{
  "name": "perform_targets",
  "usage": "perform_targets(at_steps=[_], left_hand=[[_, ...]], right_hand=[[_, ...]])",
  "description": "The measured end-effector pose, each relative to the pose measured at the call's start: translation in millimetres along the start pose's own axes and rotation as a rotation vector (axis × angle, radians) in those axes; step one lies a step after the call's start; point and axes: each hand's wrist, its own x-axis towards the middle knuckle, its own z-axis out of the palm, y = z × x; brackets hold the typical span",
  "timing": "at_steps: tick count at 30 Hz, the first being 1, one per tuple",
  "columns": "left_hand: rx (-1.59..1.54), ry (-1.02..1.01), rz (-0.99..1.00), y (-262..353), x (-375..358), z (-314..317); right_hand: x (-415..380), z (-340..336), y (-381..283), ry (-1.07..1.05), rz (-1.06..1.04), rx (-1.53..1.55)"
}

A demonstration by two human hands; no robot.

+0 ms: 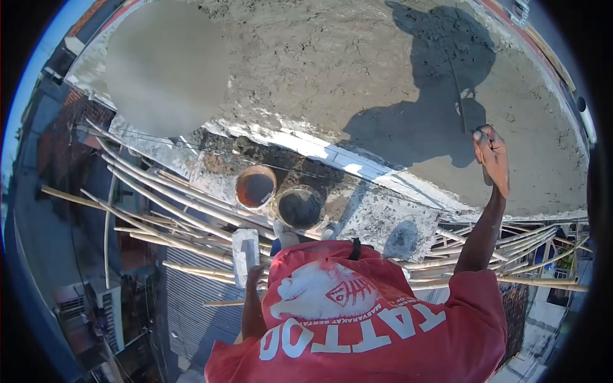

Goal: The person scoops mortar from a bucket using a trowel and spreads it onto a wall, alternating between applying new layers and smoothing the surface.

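My right hand is closed around the handle of a trowel, raised at the right. The trowel's long, thin blade shows nearly edge-on against the wet grey mortar surface. Whether the blade touches the mortar is hard to tell. Lower left, beside the red shirt, my left hand grips the near end of a whitish rectangular board. Its fingers are partly hidden. Two round buckets, one orange-rimmed and one with dark grey contents, stand in front of my feet.
Bamboo poles run along both sides of a mortar-stained ledge. A white strip edges the mortar surface. Roofs and buildings lie far below at the left. A shadow falls over the mortar, and a blurred round patch covers the upper left.
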Motion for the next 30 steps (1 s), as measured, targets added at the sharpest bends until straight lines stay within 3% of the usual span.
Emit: perform_targets(at_steps=[1,2,3,4,5,6,7,8,9,11,13,15,16,19,20,21,22,23,24,25,26,28,30], left_hand=[[0.127,0.024,-0.098,22,-8,5],[0.123,0.015,-0.095,17,8,6],[0.329,0.016,0.112,29,11,4],[0.286,0.234,-0.120,49,14,14],[0.063,0.349,-0.027,64,8,21],[0.278,0.398,0.086,89,7,20],[0.260,0.259,0.036,103,18,20],[0.137,0.374,0.057,104,33,30],[0.219,0.380,0.116,116,40,32],[0.073,0.366,0.053,163,6,30],[0.037,0.413,0.132,156,20,38],[-0.015,0.424,0.071,165,1,35],[-0.049,0.483,0.086,153,1,38],[-0.119,0.559,0.009,116,-29,49],[-0.143,0.619,-0.078,92,-34,61],[-0.146,0.582,-0.193,65,-31,71],[-0.261,0.498,-0.359,73,-73,68],[-0.209,0.548,-0.459,16,-40,99],[-0.166,0.461,-0.585,27,-77,99],[-0.262,0.526,-0.676,23,-92,110],[-0.312,0.458,-0.678,-3,-88,125],[-0.278,0.579,-0.654,-7,-112,153],[-0.276,0.479,-0.604,-19,-104,166]], right_hand=[[0,14,5,-0.004,-0.068,-0.114],[3,27,7,-0.013,0.131,-0.314],[9,36,17,-0.035,0.087,-0.626],[13,47,15,-0.161,0.136,-0.713],[18,52,35,-0.173,0.160,-0.788],[24,62,32,-0.257,0.166,-0.837],[26,71,28,-0.224,0.083,-0.769],[38,72,32,-0.254,0.023,-0.827],[56,71,38,-0.269,-0.031,-0.884],[94,65,33,-0.302,-0.084,-0.900],[122,57,28,-0.294,-0.162,-0.778],[132,46,24,-0.213,-0.474,-0.831],[124,53,12,-0.048,-0.460,-0.946],[123,65,-5,0.008,-0.548,-0.990],[122,69,-6,0.004,-0.560,-0.992],[124,75,-7,-0.017,-0.577,-0.992],[126,80,-7,-0.034,-0.591,-0.991],[131,83,-6,-0.049,-0.601,-0.985],[132,88,-6,-0.062,-0.609,-0.979],[136,91,-6,-0.080,-0.619,-0.974],[140,94,-5,-0.092,-0.627,-0.973],[145,100,-4,-0.127,-0.636,-0.967],[149,101,-2,-0.150,-0.638,-0.963]])
